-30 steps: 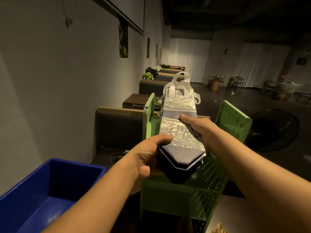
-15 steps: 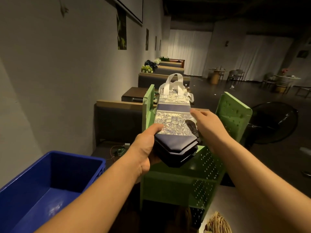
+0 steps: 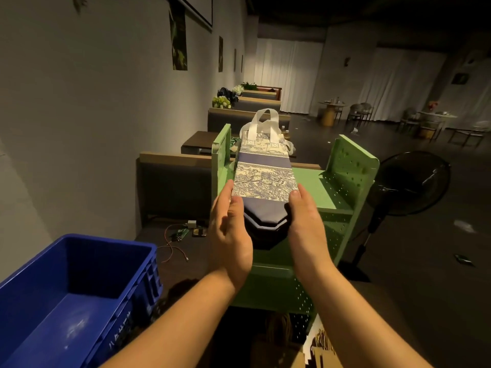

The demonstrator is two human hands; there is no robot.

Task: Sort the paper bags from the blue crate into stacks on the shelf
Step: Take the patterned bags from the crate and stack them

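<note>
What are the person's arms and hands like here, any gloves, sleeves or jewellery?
Both arms are bare as far as the picture shows: no sleeves reach into view. The left hand and the right hand wear no gloves, and no rings, watch or bracelet show on the fingers or wrists. The nails look short and unpainted. No marks or tattoos can be seen in this dim light.

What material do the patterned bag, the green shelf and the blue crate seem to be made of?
Patterned bag: probably matte printed paper, judging by the crisp folded base; its white handles look like ribbon.
Green shelf: likely painted sheet metal, thin and perforated.
Blue crate: apparently moulded plastic, slightly glossy, with ribbed walls.
</note>
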